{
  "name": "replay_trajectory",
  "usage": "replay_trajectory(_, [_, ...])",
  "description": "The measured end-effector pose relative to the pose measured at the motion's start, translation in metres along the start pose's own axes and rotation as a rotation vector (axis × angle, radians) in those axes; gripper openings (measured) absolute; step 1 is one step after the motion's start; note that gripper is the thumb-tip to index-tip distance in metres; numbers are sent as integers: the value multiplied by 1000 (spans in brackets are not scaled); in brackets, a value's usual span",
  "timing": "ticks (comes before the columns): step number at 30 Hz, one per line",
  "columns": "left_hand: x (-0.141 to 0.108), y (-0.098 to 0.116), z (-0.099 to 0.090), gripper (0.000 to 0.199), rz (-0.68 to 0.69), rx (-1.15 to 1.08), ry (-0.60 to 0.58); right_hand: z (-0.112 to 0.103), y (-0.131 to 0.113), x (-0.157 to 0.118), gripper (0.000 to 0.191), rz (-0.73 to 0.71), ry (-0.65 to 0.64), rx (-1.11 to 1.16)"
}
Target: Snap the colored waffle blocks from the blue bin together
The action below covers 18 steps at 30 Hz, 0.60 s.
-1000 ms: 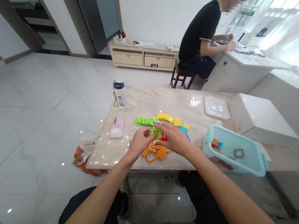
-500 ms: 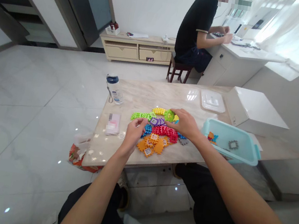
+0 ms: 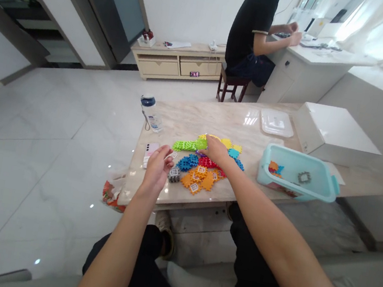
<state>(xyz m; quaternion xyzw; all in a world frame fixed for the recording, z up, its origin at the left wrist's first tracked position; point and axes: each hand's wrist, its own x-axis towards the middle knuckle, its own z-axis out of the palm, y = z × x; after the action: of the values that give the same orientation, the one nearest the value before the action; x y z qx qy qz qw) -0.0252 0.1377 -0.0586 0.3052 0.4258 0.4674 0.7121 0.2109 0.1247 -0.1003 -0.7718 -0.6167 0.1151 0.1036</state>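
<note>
Though partly joined into a lime-green strip (image 3: 186,145), waffle blocks (image 3: 196,171) mostly loose on the marble tabletop (image 3: 217,121), right hand (image 3: 215,150) fingertips-down on the strip, grip unclear, left hand (image 3: 157,169) half-open above a grey block (image 3: 174,175), a few more in the teal tub (image 3: 264,167).

We can read no words here: the label on the water bottle (image 3: 151,118), just beyond our left fingers (image 3: 165,151), is too small and blurred to make out.

Multicol. toy tiles (image 3: 206,162), grid ctrs
</note>
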Motion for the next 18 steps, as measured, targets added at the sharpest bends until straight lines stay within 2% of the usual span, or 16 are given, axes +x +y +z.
replay_trajectory(4, [-5, -1, -10, 41, 4, 38, 6, 6, -5, -5, 47, 31, -32, -3])
replay_trajectory(6, [-5, -2, -10, 41, -24, 58, -10, 3, 4, -14, 38, 14, -55, -4])
replay_trajectory(8, [-5, -3, -7, 40, -59, 75, -31, -12, 22, -22, 36, -18, -50, 2])
replay_trajectory(10, [-5, -3, 0, 36, -90, 84, -45, -40, 50, -29, 40, -43, 58, 55])
replay_trajectory(11, [-5, -4, 4, 33, -102, 84, -53, -57, 68, -34, 42, -40, 160, 98])
replay_trajectory(14, [-2, -6, 17, 27, -129, 91, -93, -108, 135, -59, 42, 121, 528, 186])
replay_trajectory(15, [-1, -7, 21, 26, -136, 103, -110, -121, 158, -72, 41, 198, 607, 184])
replay_trajectory(16, [1, -9, 24, 26, -139, 122, -129, -130, 179, -87, 40, 275, 640, 174])
replay_trajectory(18, [3, -13, 30, 26, -138, 171, -154, -133, 213, -115, 34, 440, 542, 162])
